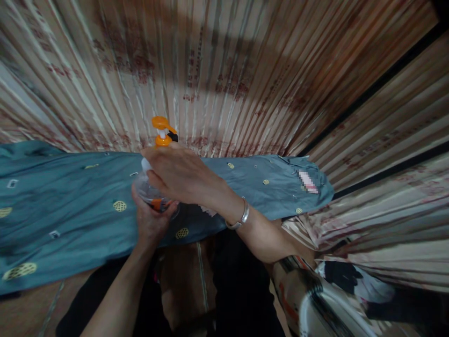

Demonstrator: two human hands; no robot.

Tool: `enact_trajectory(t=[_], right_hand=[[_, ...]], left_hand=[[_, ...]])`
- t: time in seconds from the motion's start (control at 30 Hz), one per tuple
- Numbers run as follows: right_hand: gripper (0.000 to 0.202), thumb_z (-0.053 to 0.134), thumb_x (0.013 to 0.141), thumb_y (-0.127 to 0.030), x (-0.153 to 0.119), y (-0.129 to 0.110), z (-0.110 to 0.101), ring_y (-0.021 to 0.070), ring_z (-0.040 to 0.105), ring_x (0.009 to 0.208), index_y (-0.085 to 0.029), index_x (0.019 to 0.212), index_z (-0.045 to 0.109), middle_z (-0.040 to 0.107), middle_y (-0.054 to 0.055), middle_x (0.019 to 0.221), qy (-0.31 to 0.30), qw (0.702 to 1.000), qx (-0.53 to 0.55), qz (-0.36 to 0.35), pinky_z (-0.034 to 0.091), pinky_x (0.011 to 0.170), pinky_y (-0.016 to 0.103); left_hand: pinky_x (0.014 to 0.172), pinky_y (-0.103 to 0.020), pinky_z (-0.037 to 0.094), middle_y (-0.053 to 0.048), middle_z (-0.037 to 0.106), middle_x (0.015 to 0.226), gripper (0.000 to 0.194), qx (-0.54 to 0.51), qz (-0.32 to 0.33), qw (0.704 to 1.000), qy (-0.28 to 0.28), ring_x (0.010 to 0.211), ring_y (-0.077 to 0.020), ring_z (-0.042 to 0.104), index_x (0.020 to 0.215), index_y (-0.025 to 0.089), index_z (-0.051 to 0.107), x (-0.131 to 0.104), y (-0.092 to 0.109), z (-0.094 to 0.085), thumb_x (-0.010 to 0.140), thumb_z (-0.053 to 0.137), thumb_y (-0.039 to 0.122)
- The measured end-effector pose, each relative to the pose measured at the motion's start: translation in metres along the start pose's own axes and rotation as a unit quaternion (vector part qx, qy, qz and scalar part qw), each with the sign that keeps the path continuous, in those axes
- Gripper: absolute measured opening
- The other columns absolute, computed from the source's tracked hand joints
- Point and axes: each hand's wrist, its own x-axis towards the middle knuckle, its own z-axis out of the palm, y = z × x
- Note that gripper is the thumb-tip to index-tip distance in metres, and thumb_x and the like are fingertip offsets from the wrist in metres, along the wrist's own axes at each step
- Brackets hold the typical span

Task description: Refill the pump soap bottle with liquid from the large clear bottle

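A clear bottle with an orange patch on its side stands upright over the teal cloth. My left hand is wrapped around its lower part. My right hand, with a silver bracelet at the wrist, is closed at the bottle's top, and its back hides what the fingers grip. Just above that hand shows an orange pump head with a black tip pointing right. Whether the pump is seated on the bottle cannot be seen.
The teal cloth with pineapple prints covers a long narrow surface. Behind it hangs a pleated floral curtain. A small pale item lies near the right end. Dark clothing is at the lower right.
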Motion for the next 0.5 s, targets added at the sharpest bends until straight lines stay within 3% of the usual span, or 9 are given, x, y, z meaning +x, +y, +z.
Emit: enact_trajectory(t=[0.1,0.2,0.27,0.4,0.5], right_hand=[[0.013,0.062,0.105,-0.025,-0.001,-0.004,-0.008,0.0263,0.078,0.108,-0.024,0.112,0.073,0.085,0.006,0.11,-0.047,0.999,-0.007,0.0,0.06,0.099,0.038],[0.021,0.059,0.106,-0.019,-0.001,-0.005,-0.012,0.0295,0.076,0.115,-0.015,0.122,0.073,0.083,0.012,0.119,-0.077,0.997,-0.007,0.012,0.057,0.103,0.042],[0.022,0.059,0.105,-0.018,0.0,-0.002,-0.012,0.0302,0.074,0.117,-0.015,0.123,0.072,0.082,0.011,0.12,-0.085,0.996,0.007,0.006,0.055,0.105,0.044],[0.024,0.062,0.103,-0.017,-0.005,0.005,-0.014,0.0305,0.071,0.118,-0.018,0.125,0.069,0.08,0.01,0.12,-0.061,0.997,0.042,0.0,0.053,0.105,0.043],[0.031,0.065,0.103,-0.021,-0.025,0.01,-0.018,0.0293,0.072,0.119,-0.019,0.134,0.067,0.079,0.01,0.127,0.007,0.997,0.075,0.021,0.053,0.107,0.043]], left_hand=[[0.108,-0.055,0.064,-0.021,0.071,0.146,0.116,-0.009,-0.007,1.0,-0.018,0.131,-0.041,0.075,0.168,0.018,0.029,-0.003,0.002,0.002,0.076,0.097,0.039],[0.116,-0.055,0.06,-0.022,0.066,0.154,0.123,-0.027,0.008,1.0,-0.004,0.139,-0.0387,0.071,0.167,0.022,0.031,-0.004,-0.003,0.007,0.066,0.101,0.029],[0.121,-0.057,0.057,-0.021,0.065,0.155,0.123,-0.033,0.015,0.999,0.007,0.143,-0.0387,0.069,0.166,0.024,0.033,-0.004,-0.008,0.01,0.064,0.101,0.029],[0.119,-0.057,0.059,-0.018,0.069,0.152,0.122,-0.043,0.026,0.999,0.011,0.136,-0.0368,0.073,0.167,0.027,0.036,-0.004,-0.014,0.012,0.064,0.102,0.029],[0.121,-0.057,0.056,-0.019,0.067,0.156,0.123,-0.05,0.038,0.998,0.011,0.142,-0.0374,0.069,0.167,0.026,0.036,-0.004,-0.015,0.011,0.064,0.102,0.03]])
